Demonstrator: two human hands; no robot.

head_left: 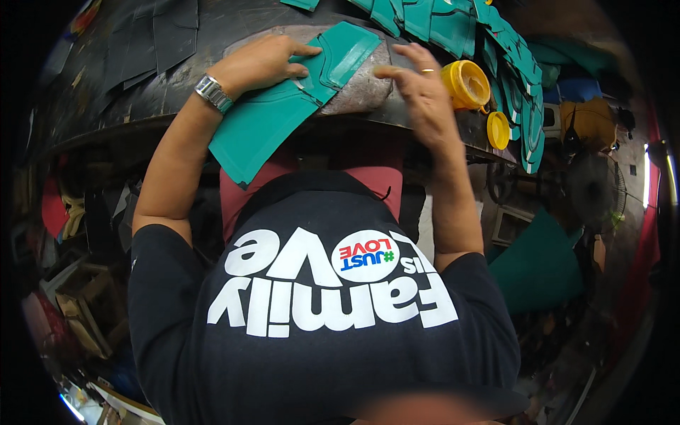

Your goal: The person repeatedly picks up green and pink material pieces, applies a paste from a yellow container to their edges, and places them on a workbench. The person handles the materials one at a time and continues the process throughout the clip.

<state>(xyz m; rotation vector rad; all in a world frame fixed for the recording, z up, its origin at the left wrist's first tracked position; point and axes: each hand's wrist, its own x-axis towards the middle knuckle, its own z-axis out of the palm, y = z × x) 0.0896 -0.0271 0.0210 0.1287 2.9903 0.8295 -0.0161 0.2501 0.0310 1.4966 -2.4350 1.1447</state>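
Observation:
A long teal panel, leather-like with a dark curved seam, lies slantwise over a grey stone-like slab. Its lower end hangs past the table's near edge toward my lap. My left hand rests on the panel, thumb and index finger stretched apart on its surface. Off the panel's right side, my right hand is raised above the slab's edge with fingers apart and nothing visible in them. Beside it stands an uncapped yellow jar with pale residue inside.
A yellow lid lies at the table edge below the jar. Overlapping teal pieces fan along the far and right side. Black sheets lie far left on the dark table. A fan stands at right.

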